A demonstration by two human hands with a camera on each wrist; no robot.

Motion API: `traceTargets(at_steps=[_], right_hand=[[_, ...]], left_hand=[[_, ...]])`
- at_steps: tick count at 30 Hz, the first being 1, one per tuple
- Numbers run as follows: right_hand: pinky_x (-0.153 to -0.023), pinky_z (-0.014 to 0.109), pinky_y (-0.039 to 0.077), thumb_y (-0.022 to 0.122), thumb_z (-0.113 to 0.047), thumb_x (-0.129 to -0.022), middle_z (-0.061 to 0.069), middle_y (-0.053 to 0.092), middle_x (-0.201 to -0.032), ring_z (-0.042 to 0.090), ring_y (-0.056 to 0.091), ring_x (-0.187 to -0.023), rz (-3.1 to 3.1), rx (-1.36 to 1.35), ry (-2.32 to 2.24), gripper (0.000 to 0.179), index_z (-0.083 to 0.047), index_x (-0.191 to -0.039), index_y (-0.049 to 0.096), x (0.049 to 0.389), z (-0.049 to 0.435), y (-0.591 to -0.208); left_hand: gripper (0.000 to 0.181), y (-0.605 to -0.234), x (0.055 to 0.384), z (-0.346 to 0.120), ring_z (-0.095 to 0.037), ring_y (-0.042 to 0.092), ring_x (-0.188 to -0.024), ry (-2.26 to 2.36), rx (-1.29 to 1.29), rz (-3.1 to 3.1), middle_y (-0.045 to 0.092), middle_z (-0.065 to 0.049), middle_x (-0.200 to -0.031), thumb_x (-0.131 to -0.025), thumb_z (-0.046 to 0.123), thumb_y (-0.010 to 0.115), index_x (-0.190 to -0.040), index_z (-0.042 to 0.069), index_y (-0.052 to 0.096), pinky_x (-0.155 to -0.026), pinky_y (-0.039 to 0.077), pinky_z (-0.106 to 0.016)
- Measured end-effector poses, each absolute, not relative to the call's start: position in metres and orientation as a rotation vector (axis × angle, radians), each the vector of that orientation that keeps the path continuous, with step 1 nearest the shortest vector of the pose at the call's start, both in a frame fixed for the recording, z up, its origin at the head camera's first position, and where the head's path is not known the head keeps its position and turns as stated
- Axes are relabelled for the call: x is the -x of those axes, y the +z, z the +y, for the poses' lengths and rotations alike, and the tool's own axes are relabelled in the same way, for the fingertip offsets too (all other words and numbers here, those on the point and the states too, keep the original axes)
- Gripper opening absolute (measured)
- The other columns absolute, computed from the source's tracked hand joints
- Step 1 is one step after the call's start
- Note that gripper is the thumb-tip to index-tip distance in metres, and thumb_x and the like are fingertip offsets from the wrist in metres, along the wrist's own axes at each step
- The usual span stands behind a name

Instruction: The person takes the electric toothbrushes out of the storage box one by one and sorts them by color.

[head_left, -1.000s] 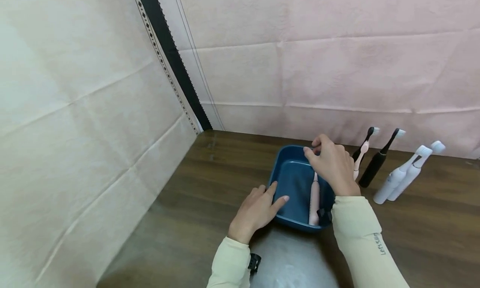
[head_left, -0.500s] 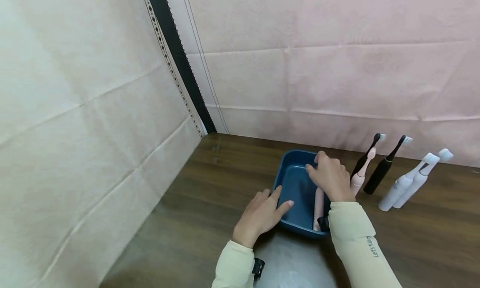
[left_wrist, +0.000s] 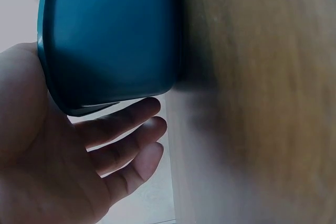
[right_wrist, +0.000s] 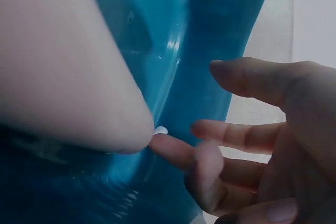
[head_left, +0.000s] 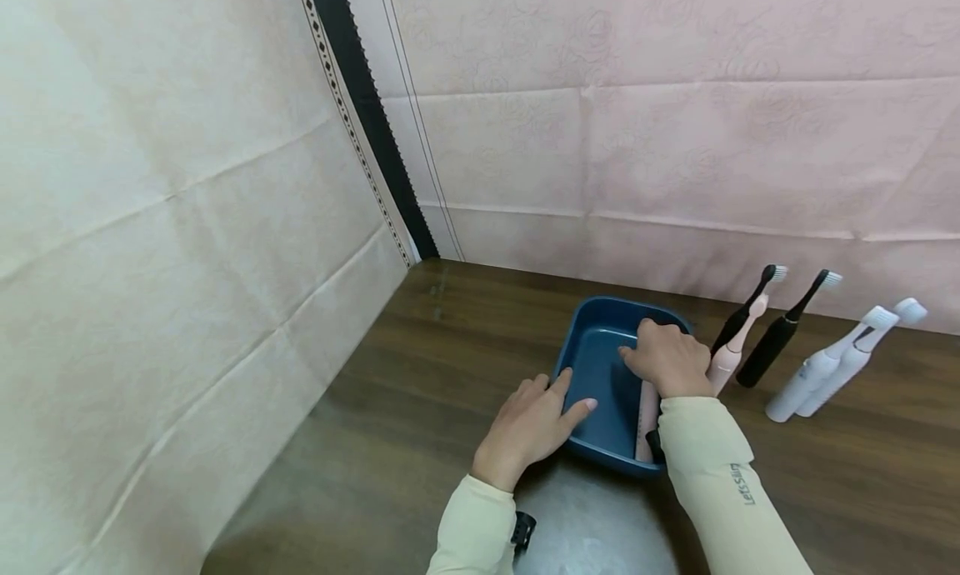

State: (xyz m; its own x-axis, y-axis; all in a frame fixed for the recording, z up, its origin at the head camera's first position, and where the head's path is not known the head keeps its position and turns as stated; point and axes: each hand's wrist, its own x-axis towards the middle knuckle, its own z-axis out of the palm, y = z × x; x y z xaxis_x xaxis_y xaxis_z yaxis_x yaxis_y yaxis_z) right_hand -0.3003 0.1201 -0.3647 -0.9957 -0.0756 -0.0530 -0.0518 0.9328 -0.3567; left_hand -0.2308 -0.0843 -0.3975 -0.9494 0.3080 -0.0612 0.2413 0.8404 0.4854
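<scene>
A dark blue plastic tray (head_left: 600,367) stands on the wooden table. Inside, along its right side, lies a pink electric toothbrush (head_left: 646,421), its far end hidden by the right hand in the head view. My right hand (head_left: 667,360) reaches down into the tray's far right part. The right wrist view has the toothbrush handle (right_wrist: 68,66) large, with one fingertip (right_wrist: 170,148) right at its end and the other fingers loosely bent. My left hand (head_left: 525,425) rests against the tray's left side, fingers spread; the left wrist view shows them beside the tray wall (left_wrist: 110,30).
Right of the tray several electric toothbrushes stand upright: a pink one (head_left: 726,362), a black one (head_left: 768,346), another black one (head_left: 738,318) behind, and two white ones (head_left: 798,383). Pale cloth (head_left: 600,158) hangs behind the table and to its left.
My right hand has sunk lower into the tray, over the far end of the pink toothbrush. The left hand keeps its place at the tray's side. The head view has shifted slightly.
</scene>
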Motion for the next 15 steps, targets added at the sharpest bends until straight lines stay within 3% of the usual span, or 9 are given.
traceTargets(at_steps=[4,7,15], right_hand=[[-0.055,0.039,0.042,0.066,-0.031,-0.098,0.009,0.046,-0.067,0.029,0.055,-0.064,2.997,0.094,-0.551,0.034,0.003,-0.094,0.063,0.3005,0.1207,-0.364],[-0.057,0.041,0.042,0.065,-0.032,-0.099,0.008,0.046,-0.067,0.029,0.055,-0.065,2.963,0.096,-0.532,0.033,-0.001,-0.088,0.063,0.3002,0.1206,-0.3638],[-0.064,0.051,0.049,0.068,-0.03,-0.096,0.013,0.061,-0.078,0.031,0.059,-0.069,2.883,0.171,-0.514,0.038,0.007,-0.107,0.067,0.2983,0.1162,-0.3666]], left_hand=[[0.069,-0.3983,0.2309,-0.084,-0.032,0.04,-0.143,0.739,-0.431,2.879,0.044,-0.013,-0.155,-0.104,0.06,0.042,-0.158,0.018,0.038,-0.111,0.038,-0.053],[0.069,-0.3985,0.231,-0.0837,-0.031,0.042,-0.141,0.73,-0.433,2.884,0.045,-0.013,-0.154,-0.104,0.06,0.042,-0.158,0.018,0.038,-0.11,0.04,-0.052],[0.068,-0.3983,0.2313,-0.0844,-0.031,0.044,-0.139,0.729,-0.428,2.887,0.047,-0.013,-0.153,-0.104,0.059,0.043,-0.158,0.018,0.039,-0.109,0.041,-0.052]])
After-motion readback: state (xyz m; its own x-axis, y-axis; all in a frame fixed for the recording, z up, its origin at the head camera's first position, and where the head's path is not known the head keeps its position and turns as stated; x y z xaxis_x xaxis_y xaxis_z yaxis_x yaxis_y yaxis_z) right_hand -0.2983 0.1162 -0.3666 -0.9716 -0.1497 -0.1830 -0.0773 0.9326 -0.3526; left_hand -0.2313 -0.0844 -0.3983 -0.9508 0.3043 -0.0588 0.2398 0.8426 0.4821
